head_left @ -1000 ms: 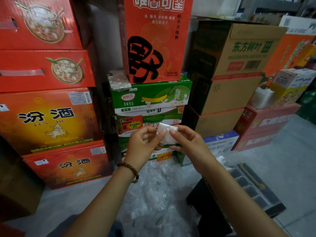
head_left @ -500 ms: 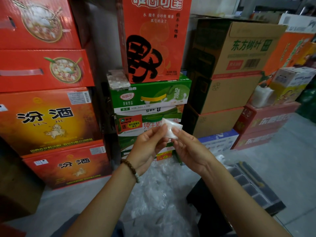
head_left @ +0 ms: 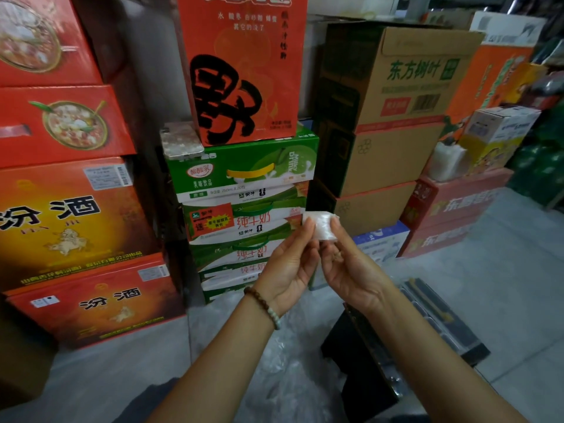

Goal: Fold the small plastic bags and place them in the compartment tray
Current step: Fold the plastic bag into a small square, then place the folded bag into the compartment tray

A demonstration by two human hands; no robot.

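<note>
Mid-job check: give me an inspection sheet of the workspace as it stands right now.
Surface: grey floor, bare at right.
Job's things: small folded plastic bag pinched between both hands, held up in front of the boxes; loose plastic bags heaped on the floor below the arms; compartment tray on the floor at right, its contents too dim to tell.
Clutter: black box beside the tray.
Grippers: left hand and right hand both closed on the bag; beaded bracelet on the left wrist.
Cables: nothing seen.
Surroundings: stacked red cartons, green milk cases, brown cardboard boxes.
</note>
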